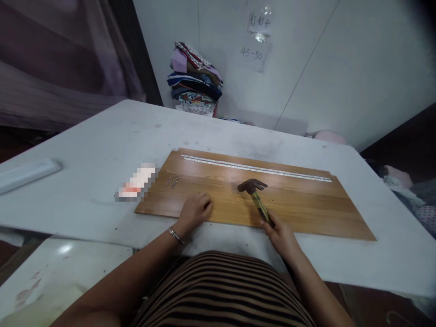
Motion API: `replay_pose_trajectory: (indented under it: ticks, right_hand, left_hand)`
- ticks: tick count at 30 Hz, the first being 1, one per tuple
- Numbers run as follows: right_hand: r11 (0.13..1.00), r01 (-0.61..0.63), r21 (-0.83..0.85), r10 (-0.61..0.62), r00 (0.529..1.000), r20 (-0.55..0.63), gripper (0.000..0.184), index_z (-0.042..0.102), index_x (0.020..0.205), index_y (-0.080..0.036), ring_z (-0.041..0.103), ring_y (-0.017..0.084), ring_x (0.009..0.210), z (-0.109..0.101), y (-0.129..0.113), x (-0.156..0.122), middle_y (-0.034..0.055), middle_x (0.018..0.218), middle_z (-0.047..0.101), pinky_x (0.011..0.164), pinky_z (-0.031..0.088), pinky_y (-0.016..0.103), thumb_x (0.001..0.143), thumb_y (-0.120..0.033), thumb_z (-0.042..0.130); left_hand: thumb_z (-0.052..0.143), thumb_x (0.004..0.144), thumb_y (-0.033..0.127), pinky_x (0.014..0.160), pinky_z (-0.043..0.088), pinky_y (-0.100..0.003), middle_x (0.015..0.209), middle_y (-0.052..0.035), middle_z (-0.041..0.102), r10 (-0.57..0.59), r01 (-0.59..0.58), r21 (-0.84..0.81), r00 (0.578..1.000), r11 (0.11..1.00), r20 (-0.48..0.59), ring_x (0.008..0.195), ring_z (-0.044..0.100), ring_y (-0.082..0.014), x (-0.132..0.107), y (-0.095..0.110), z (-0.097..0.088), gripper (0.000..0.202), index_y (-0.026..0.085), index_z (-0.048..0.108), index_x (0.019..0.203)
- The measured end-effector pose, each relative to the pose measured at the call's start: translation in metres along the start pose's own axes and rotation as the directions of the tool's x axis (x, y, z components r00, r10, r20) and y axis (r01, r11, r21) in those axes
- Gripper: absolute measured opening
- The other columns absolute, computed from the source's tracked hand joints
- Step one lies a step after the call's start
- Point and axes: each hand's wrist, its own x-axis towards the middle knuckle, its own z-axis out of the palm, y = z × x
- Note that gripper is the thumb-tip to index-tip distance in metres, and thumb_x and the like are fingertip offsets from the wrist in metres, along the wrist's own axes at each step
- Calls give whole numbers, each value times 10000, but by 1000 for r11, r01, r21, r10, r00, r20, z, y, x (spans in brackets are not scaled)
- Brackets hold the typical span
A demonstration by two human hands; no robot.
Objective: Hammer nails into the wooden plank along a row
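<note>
A wooden board [293, 202] lies flat on the white table, and a row of small dark dots marks its middle. My right hand [281, 234] is wrapped round the handle of a claw hammer [256, 193]. The hammer's head is over the board, near those dots; whether it touches the wood I cannot tell. My left hand [195, 210], curled closed, rests at the board's front edge; its palm side is hidden. Several loose nails [175, 182] lie on the board's left part, beyond my left hand. Two white measuring strips [255, 168] run along the far side.
The white table [98, 150] carries a pixelated item [138, 181] left of the board and a long white object [29, 175] farther left. Folded clothes [195, 79] are stacked behind the table against the wall. A pale surface [64, 272] stands at the lower left.
</note>
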Motion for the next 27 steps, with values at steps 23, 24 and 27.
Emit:
replay_pose_trajectory:
  ticks: [23,24,27]
  right_hand:
    - [1000,12,0,-12,1000,-10,471,747,1265,-189,784,340,969,1,5,0,113,1065,828,849,626,437,884,-417,589]
    - [1000,13,-2,-13,1000,-20,468,753,1256,-195,784,341,967,2,7,0,113,1066,828,842,627,439,878,-420,592]
    - [1000,-2,-6,2,1000,-22,489,750,1269,-192,785,344,970,4,10,0,120,1076,827,839,628,442,878,-437,589]
  left_hand:
    - [559,940,217,799,430,-325,880,-47,662,-7,5,53,1000,999,27,887,596,-194,1,2,-1,139,194,641,830]
    - [561,940,214,802,430,-323,882,-48,663,-11,10,55,999,998,31,890,598,-194,1,3,-1,139,191,641,828]
    - [567,936,205,805,428,-319,882,-48,669,-32,30,48,999,998,43,890,600,-191,1,3,-3,141,187,644,818]
